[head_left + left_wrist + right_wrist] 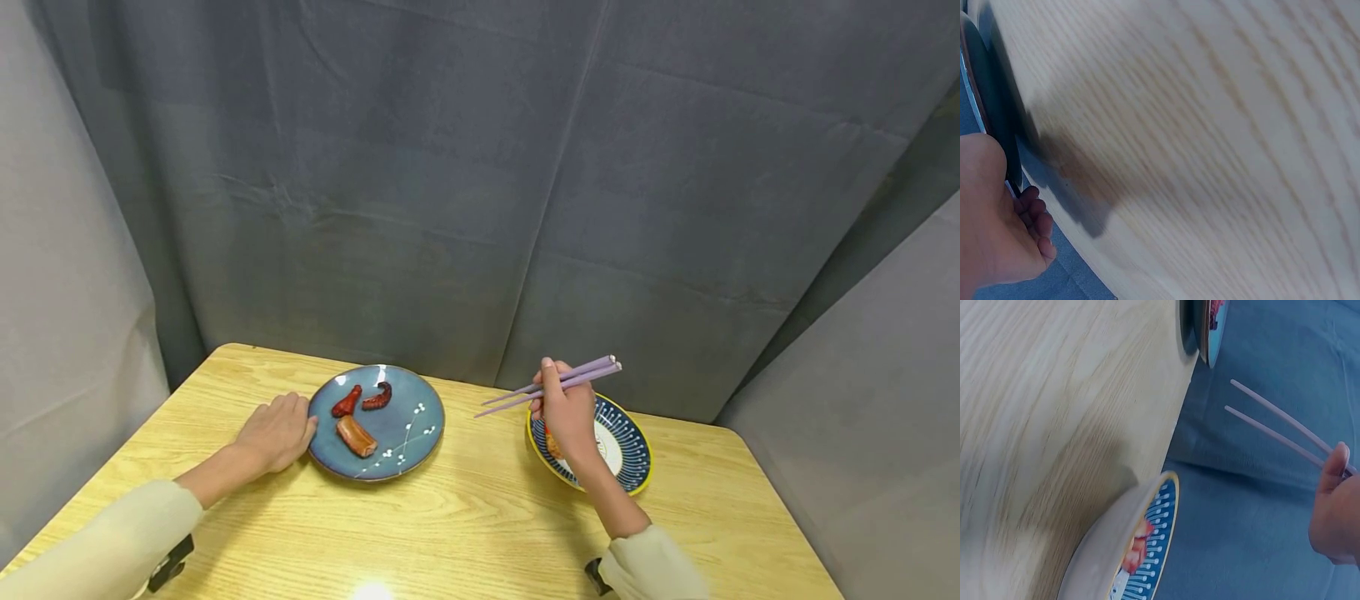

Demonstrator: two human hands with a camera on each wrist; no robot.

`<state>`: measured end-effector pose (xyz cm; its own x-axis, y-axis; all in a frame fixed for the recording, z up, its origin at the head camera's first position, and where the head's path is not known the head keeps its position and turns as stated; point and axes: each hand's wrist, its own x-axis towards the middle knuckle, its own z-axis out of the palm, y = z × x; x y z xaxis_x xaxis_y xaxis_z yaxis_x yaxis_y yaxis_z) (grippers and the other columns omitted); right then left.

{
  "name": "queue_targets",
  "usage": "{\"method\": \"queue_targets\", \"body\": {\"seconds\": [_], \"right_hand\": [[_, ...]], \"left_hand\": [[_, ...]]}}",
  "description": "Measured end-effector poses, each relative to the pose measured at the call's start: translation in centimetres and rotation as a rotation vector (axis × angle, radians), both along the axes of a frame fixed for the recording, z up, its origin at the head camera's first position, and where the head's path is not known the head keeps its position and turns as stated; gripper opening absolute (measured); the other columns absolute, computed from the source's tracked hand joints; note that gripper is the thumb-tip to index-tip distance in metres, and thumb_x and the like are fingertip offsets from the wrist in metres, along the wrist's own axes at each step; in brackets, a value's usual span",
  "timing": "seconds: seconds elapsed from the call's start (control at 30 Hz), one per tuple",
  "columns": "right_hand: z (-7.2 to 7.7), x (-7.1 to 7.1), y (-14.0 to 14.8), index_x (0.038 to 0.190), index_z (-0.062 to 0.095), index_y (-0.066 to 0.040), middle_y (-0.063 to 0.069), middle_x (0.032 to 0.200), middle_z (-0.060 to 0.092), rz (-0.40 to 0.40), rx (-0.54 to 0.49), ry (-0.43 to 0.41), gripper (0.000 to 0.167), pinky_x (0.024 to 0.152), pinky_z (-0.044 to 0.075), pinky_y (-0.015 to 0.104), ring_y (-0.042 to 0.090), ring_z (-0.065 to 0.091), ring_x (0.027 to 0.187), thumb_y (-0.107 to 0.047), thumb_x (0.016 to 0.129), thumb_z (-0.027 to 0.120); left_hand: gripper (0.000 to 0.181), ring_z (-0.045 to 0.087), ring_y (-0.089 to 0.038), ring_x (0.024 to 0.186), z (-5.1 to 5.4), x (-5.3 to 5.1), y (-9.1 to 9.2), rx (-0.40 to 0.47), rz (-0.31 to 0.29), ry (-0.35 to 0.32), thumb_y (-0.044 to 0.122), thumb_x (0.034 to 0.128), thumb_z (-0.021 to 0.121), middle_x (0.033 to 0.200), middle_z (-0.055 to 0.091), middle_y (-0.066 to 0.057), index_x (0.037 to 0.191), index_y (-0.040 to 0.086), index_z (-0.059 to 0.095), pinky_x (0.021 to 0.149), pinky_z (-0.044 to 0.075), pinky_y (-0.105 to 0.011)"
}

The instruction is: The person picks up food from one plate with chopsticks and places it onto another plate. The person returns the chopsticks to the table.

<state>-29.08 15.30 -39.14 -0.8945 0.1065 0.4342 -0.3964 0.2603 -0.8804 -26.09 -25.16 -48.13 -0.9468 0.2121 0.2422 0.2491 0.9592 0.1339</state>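
My right hand (567,414) holds a pair of lilac chopsticks (592,369), their slightly parted tips pointing left with no food between them. Below that hand stands a blue-and-white patterned bowl (633,454) with a yellow rim. Orange-red food pieces (1137,549) lie in it, partly hidden by the hand in the head view. At the left, my left hand (277,433) rests against the rim of a blue plate (416,400), its fingers loosely bent. On the plate are a dark red drumstick-like piece (347,402), a curled octopus-like tentacle (377,397) and a brown rib-like piece (356,437).
Both dishes stand on a light wood-grain table (465,508). Behind its far edge hangs a grey curtain (390,208), with pale curtains (67,250) at the sides. Bare wood separates the plate from the bowl.
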Motion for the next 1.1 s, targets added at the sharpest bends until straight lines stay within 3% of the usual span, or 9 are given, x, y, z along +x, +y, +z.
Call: {"method": "queue_targets", "body": {"seconds": [0.13,0.4,0.63,0.8,0.93,1.1], "right_hand": [[0.0,0.1,-1.1,0.084,0.061,0.009,0.014,0.057,0.058,0.044,-0.025,-0.002,0.043,0.044,0.051,0.034,0.015,0.057,0.045,-0.027,0.105,0.052],[-0.1,0.3,-2.9,0.084,0.059,0.012,0.017,0.058,0.058,0.103,-0.09,-0.04,0.043,0.044,0.049,0.025,0.013,0.057,0.046,-0.026,0.105,0.054],[-0.2,0.3,-4.5,0.085,0.06,0.013,0.015,0.058,0.059,0.139,-0.098,-0.062,0.043,0.043,0.05,0.025,0.012,0.058,0.045,-0.024,0.105,0.053],[0.6,1.1,-5.8,0.084,0.062,0.012,0.02,0.059,0.06,0.156,-0.044,-0.07,0.039,0.045,0.053,0.034,0.025,0.062,0.047,-0.019,0.105,0.053],[1.9,2.6,-7.0,0.083,0.061,0.011,0.025,0.06,0.061,0.171,-0.021,-0.075,0.034,0.047,0.054,0.039,0.026,0.062,0.048,-0.014,0.105,0.052],[0.8,2.0,-7.8,0.085,0.061,0.014,0.028,0.063,0.06,0.184,-0.029,-0.096,0.035,0.048,0.054,0.044,0.02,0.059,0.047,-0.014,0.105,0.052]], "left_hand": [[0.023,0.05,-0.032,0.077,0.0,0.0,0.1,0.002,-0.002,0.01,0.019,0.0996,0.053,0.079,0.043,-0.009,0.088,-0.001,0.051,0.065,0.042,-0.047],[0.022,0.049,-0.03,0.075,0.0,0.0,0.2,0.001,-0.011,0.018,0.018,0.0991,0.053,0.078,0.042,-0.008,0.087,0.0,0.049,0.063,0.041,-0.045],[0.023,0.049,-0.031,0.076,0.2,0.2,0.1,0.002,-0.003,-0.003,0.019,0.0999,0.053,0.079,0.043,-0.009,0.088,-0.001,0.05,0.065,0.041,-0.046],[0.024,0.049,-0.031,0.076,0.1,0.2,0.0,-0.001,-0.008,0.006,0.019,0.1,0.053,0.079,0.043,-0.009,0.087,0.0,0.049,0.064,0.042,-0.047],[0.023,0.049,-0.03,0.074,-0.5,-0.1,-0.4,-0.001,-0.024,0.029,0.019,0.0994,0.051,0.078,0.042,-0.008,0.086,0.0,0.049,0.063,0.041,-0.046],[0.023,0.049,-0.03,0.073,-0.7,-0.3,-0.5,-0.004,-0.037,0.057,0.019,0.0992,0.05,0.077,0.042,-0.008,0.086,0.0,0.049,0.062,0.041,-0.046]]}}
